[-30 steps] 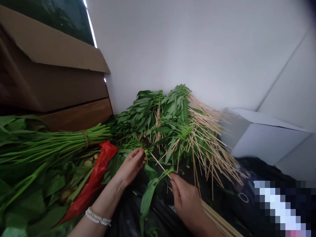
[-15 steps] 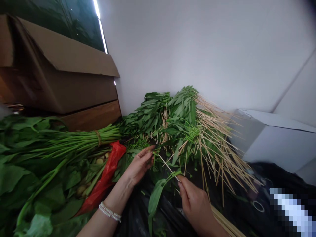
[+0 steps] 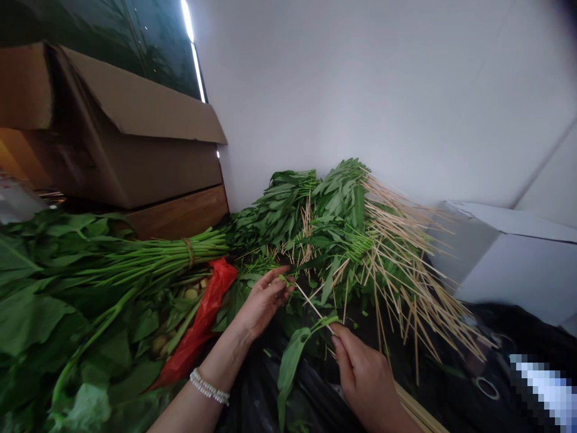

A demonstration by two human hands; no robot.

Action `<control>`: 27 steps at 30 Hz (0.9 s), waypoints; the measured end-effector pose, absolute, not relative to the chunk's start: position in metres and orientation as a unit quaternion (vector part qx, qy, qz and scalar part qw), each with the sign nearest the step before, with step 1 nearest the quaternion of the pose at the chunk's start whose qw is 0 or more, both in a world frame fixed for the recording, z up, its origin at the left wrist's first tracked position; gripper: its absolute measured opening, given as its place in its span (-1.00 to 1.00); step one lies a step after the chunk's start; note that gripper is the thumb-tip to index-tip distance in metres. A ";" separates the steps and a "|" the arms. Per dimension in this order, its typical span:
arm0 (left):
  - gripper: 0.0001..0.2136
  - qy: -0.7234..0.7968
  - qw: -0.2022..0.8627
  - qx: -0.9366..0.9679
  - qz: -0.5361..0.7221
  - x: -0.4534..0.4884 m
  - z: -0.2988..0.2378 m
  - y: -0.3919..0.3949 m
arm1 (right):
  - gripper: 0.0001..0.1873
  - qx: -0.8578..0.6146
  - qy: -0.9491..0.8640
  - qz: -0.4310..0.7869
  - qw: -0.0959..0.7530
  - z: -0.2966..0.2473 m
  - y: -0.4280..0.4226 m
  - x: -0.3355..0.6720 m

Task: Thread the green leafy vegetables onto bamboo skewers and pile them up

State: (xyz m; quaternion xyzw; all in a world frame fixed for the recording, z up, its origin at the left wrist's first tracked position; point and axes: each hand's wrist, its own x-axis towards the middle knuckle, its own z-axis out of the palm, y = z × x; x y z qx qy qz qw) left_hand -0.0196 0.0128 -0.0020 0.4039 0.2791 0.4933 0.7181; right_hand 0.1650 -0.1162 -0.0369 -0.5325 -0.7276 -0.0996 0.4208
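Observation:
My right hand is closed round a thin bamboo skewer, which points up and left. A leafy green sprig hangs from the skewer beside my right fingertips. At the skewer's far end, my left hand pinches a small green stem between thumb and fingers; the exact contact is partly hidden. Beyond my hands lies a heap of skewered greens, leaves toward the wall, with many bare skewer ends fanning out to the right.
On the left is a bundle of leafy stems bound with a tie, beside a red plastic bag. An open cardboard box stands behind. Black plastic lies under my hands. More skewers lie by my right wrist; a white box is farther right.
The whole view has shifted slightly, so things appear a little farther right. Both hands keep nearly the same pose at the skewer; my left fingers look slightly more spread.

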 end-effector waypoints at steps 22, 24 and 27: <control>-0.74 0.266 0.731 0.412 0.475 -0.019 -0.006 0.012 | -0.70 -0.536 -0.735 -0.053 0.411 -0.045 -0.116 0.168; -0.73 0.264 0.728 0.425 0.469 -0.019 -0.006 0.012 | -0.70 -0.537 -0.735 -0.054 0.409 -0.046 -0.115 0.168; -0.71 0.267 0.725 0.436 0.462 -0.019 -0.007 0.011 | -0.69 -0.536 -0.738 -0.062 0.405 -0.048 -0.114 0.169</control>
